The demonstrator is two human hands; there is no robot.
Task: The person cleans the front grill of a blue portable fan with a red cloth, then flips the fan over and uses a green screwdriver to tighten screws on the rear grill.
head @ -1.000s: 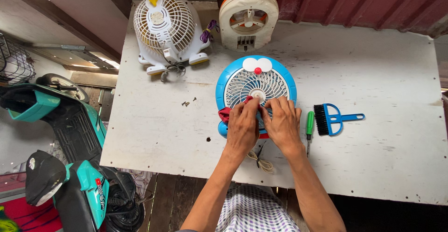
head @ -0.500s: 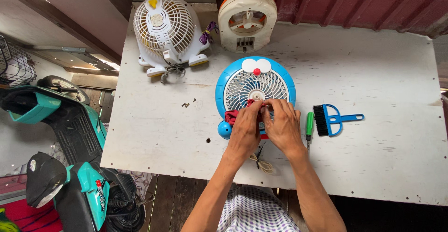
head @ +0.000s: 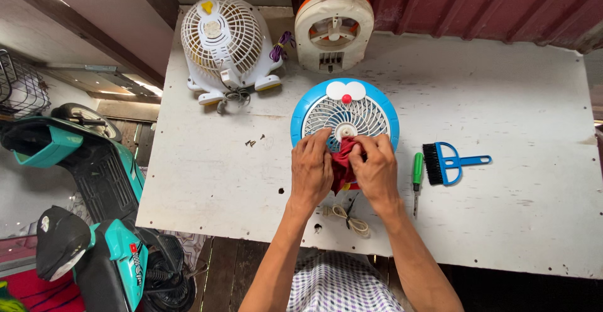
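A round blue and white cartoon-faced fan (head: 345,110) lies flat on the white table (head: 502,111). My left hand (head: 311,167) and my right hand (head: 375,169) rest side by side on its lower edge. Between their fingers both hands pinch a bunched dark red cloth (head: 342,164), pressed against the fan's white grille. The fan's lower part and base are hidden under my hands. A coiled cord (head: 349,218) lies just below my wrists.
A green-handled screwdriver (head: 416,175) and a blue hand brush (head: 447,162) lie right of my right hand. A white fan (head: 223,41) and an orange-and-cream fan housing (head: 333,28) stand at the back. Small screws (head: 252,142) lie to the left. A teal scooter (head: 81,180) is parked beside the table.
The red cloth has been gathered up between both hands and moved onto the grille. The blue knob seen at the fan's lower left is now covered by my left hand.
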